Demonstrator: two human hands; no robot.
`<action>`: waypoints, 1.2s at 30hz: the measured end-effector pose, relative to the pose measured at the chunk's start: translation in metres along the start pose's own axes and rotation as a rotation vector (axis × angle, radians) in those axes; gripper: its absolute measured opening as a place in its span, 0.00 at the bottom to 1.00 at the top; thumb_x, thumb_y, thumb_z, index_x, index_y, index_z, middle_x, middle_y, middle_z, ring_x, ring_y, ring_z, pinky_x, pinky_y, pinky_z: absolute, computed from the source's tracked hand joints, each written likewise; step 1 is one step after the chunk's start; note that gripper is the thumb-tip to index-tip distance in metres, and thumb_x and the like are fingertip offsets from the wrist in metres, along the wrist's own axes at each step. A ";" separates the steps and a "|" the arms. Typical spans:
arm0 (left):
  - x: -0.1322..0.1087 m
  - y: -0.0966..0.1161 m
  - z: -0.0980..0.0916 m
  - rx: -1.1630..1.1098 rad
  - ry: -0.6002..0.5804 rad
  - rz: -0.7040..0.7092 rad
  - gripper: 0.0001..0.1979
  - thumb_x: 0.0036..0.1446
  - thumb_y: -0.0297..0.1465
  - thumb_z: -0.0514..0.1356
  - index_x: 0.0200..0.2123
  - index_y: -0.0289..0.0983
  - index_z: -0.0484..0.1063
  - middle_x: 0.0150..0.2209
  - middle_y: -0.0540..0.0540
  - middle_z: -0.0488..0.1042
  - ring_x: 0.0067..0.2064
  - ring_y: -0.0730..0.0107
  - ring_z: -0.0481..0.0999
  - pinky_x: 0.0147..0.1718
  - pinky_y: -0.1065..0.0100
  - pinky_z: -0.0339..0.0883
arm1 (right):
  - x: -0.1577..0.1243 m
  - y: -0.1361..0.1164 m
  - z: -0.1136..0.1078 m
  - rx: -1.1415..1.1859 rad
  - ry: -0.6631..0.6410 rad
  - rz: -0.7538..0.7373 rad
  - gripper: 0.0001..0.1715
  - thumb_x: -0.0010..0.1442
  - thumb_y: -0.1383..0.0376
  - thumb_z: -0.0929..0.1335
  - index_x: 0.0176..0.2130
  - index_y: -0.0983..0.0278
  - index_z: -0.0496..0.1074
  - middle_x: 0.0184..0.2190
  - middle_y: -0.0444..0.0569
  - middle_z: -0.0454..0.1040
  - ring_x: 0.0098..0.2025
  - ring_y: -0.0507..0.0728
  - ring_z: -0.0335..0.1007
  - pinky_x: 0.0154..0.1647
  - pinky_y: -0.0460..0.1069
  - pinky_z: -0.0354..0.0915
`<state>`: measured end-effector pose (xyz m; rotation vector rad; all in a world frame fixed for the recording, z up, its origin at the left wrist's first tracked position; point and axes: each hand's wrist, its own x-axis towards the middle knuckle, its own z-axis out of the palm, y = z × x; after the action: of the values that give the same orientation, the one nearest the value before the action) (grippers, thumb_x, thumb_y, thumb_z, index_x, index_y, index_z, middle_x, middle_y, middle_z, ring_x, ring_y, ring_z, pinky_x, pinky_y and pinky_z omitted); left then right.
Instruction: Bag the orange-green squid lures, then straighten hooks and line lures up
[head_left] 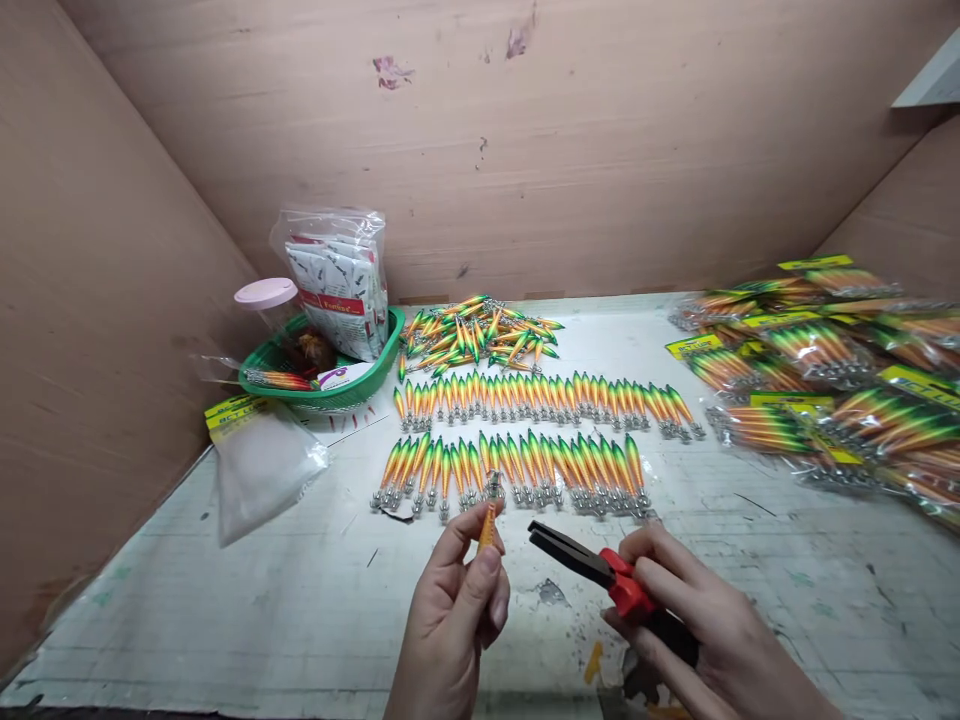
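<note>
Pinched in my left hand [459, 600] is an orange fishing lure [488, 527], its metal hook crown pointing up and away from me. My right hand [697, 620] is wrapped round the red and black handles of a pair of pliers [574, 555]. The dark jaws are slightly apart, close to the lure's right side but not touching it. Just beyond my hands lies a front row of green, yellow and orange lures [525, 470], hooks toward me. A second row [540, 397] runs behind it, with a loose pile [480, 335] farther back.
At the left stands a green basket [322, 400] with a lidded cup [266, 300] and bagged packets [337, 285]. A clear plastic bag [262, 465] lies before it. Many bagged lures [817, 370] are heaped at the right. Wooden panels [480, 150] enclose the worktable.
</note>
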<state>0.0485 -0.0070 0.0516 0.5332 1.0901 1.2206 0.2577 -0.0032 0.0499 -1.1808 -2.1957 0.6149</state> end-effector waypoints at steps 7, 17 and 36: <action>-0.005 -0.010 0.007 0.238 -0.045 0.155 0.19 0.54 0.43 0.62 0.47 0.41 0.73 0.33 0.49 0.65 0.24 0.81 0.59 0.23 0.74 0.56 | -0.006 0.000 0.000 -0.010 0.035 -0.001 0.05 0.61 0.69 0.62 0.32 0.61 0.63 0.33 0.49 0.65 0.32 0.53 0.66 0.31 0.46 0.68; -0.005 -0.008 0.002 0.449 -0.108 0.333 0.14 0.59 0.39 0.57 0.47 0.44 0.74 0.37 0.46 0.66 0.27 0.75 0.61 0.24 0.72 0.58 | -0.002 -0.001 -0.012 -0.009 -0.005 -0.008 0.05 0.61 0.68 0.62 0.32 0.61 0.64 0.32 0.49 0.67 0.30 0.53 0.67 0.29 0.45 0.67; -0.008 -0.024 0.006 0.437 -0.022 0.369 0.14 0.60 0.38 0.57 0.48 0.45 0.74 0.38 0.44 0.68 0.32 0.68 0.66 0.28 0.69 0.62 | -0.005 0.006 -0.014 -0.054 -0.027 -0.075 0.05 0.59 0.70 0.63 0.33 0.61 0.66 0.29 0.49 0.69 0.30 0.55 0.67 0.27 0.46 0.66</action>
<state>0.0654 -0.0204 0.0374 1.1188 1.2834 1.2878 0.2729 -0.0024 0.0546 -1.1175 -2.2811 0.5471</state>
